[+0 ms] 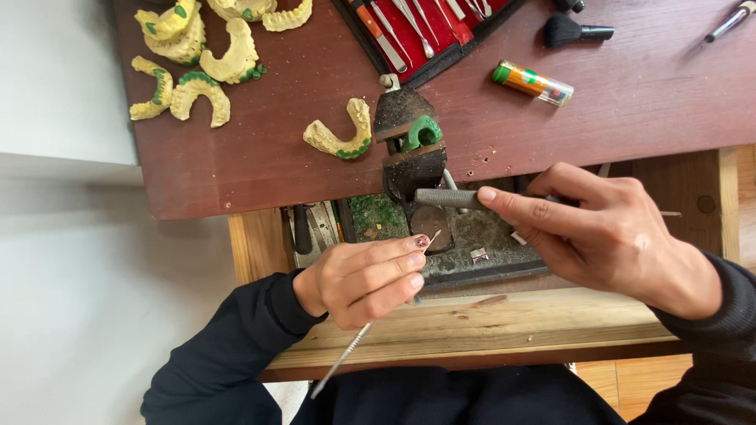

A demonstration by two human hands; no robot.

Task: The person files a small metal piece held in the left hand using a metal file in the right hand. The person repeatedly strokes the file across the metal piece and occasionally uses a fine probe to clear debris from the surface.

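Left hand [364, 279] grips thin metal pick [350, 352] just below the small vise [409, 149] at bench [614, 86] edge; right hand [606, 232] pinches grey knurled handle [447, 197] beside vise base.

Seven yellow dental casts [203, 94] lie on the surface [630, 102] — one apart [343, 135]. One brush [575, 31], one lighter [533, 83] — two hands [364, 279] [610, 232].
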